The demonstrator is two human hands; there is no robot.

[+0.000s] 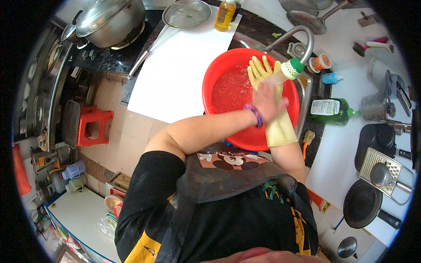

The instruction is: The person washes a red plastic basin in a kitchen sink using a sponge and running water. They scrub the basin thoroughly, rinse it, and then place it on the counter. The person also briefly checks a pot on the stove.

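My left hand (268, 102), bare and blurred, has a purple bracelet (256, 115) at its wrist and lies across the palm area of the yellow rubber glove (283, 131) on my right hand (265, 70). The gloved fingers are spread and hold nothing. Both hands are over a red plastic basin (208, 82) with water in it. From the curved metal faucet (309, 39), a green and white spray head (292, 69) runs water onto the hands. My left thumb stands apart from its fingers, which are partly hidden by spray and blur.
The basin sits at a metal sink (307, 92). A white board (171, 72) with a wire strainer (187, 14) and an oil bottle (225, 16) lies to the left. A large pot (111, 23) is on the stove. Green detergent (330, 111) and hanging pans (362, 203) are at right.
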